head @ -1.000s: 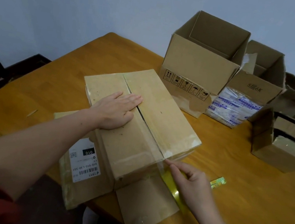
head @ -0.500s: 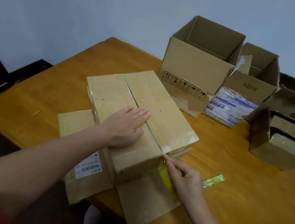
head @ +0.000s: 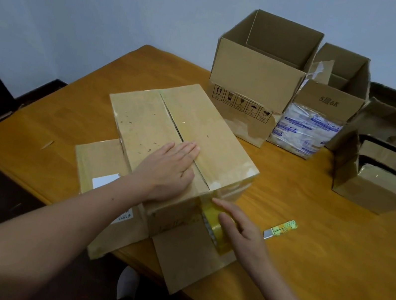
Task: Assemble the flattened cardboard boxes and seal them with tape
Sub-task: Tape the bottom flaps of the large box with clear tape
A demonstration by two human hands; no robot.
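Observation:
A folded-up cardboard box (head: 144,122) lies on the wooden table (head: 319,248) with its two top flaps closed along a middle seam. My left hand (head: 170,168) presses flat on the flaps, fingers straight across the seam near the front end. My right hand (head: 239,227) grips a yellowish roll of tape (head: 215,228) against the box's near end wall, just below the seam. Two loose flaps (head: 184,255) spread flat toward the table's front edge.
Two open boxes (head: 250,80) stand at the back, a plastic-wrapped packet (head: 302,133) leaning on the second. More crumpled boxes (head: 374,187) sit at the right. A small green-yellow cutter (head: 280,229) lies right of my right hand. A wood splinter (head: 47,145) lies at the left.
My left hand slid along the seam toward the near end of the box. My right hand brought the tape roll up against the box's end wall. The camera shifted slightly.

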